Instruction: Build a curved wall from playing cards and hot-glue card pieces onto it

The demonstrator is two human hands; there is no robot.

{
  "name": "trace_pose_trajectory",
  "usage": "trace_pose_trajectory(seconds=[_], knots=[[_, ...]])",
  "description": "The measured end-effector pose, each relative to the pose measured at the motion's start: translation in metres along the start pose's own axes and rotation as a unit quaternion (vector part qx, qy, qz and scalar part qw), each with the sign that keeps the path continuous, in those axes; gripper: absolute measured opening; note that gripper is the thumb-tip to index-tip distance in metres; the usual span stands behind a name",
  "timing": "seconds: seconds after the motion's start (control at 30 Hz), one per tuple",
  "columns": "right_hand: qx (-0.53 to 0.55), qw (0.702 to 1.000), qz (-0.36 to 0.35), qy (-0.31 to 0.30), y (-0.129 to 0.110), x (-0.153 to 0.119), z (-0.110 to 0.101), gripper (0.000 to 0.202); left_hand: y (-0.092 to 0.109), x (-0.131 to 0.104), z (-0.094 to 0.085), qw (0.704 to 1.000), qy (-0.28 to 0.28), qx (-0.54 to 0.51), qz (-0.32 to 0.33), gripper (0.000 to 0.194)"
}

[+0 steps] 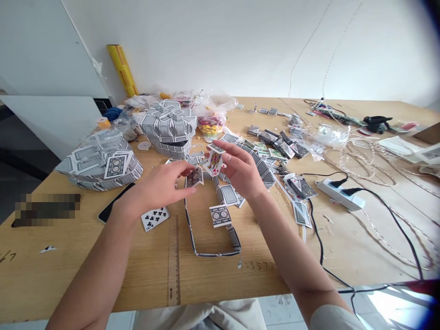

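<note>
My right hand (242,169) pinches a folded playing card (216,162), with part of a court figure showing on its face. To its left, the thumb and fingers of my left hand (161,185) close about a second folded card (195,178) with a dark patterned back. Under both hands a long frame (216,253) of folded card strips stands on edge on the table. A cut card piece (220,216) with two round patterns sits at the frame's right side. Just beyond it lies a patterned card (229,195).
Two card-built shapes, one low (99,160) and one taller (168,126), stand at the left and back. A ruler (174,261), a phone (115,204) and an eight of clubs (155,218) lie nearby. Card stacks (283,145) and a power strip (340,195) are right.
</note>
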State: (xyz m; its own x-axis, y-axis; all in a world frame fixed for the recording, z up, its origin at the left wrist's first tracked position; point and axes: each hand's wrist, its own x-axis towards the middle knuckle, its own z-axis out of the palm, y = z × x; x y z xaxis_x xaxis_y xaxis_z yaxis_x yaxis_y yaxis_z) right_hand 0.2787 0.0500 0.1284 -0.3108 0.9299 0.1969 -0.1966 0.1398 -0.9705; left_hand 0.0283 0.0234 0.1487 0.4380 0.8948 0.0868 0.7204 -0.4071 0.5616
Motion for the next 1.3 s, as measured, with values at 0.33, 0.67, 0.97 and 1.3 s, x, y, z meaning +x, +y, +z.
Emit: trace_pose_trajectory(seconds=[0.33, 0.67, 0.97, 1.3], knots=[[0.076, 0.994, 0.074, -0.032, 0.014, 0.001, 0.014, 0.056, 0.009, 0.001, -0.009, 0.984, 0.061, -0.164, -0.009, 0.041], [0.072, 0.993, 0.077, -0.061, 0.019, -0.002, 0.019, 0.062, -0.002, 0.013, 0.010, 0.984, 0.069, -0.158, -0.046, 0.057], [0.112, 0.988, 0.070, -0.078, 0.028, -0.002, 0.024, 0.059, 0.010, 0.020, 0.028, 0.978, 0.156, -0.066, -0.119, 0.068], [0.119, 0.989, 0.066, -0.055, 0.033, 0.001, 0.024, 0.051, 0.016, 0.016, 0.030, 0.987, 0.099, -0.004, -0.125, 0.067]])
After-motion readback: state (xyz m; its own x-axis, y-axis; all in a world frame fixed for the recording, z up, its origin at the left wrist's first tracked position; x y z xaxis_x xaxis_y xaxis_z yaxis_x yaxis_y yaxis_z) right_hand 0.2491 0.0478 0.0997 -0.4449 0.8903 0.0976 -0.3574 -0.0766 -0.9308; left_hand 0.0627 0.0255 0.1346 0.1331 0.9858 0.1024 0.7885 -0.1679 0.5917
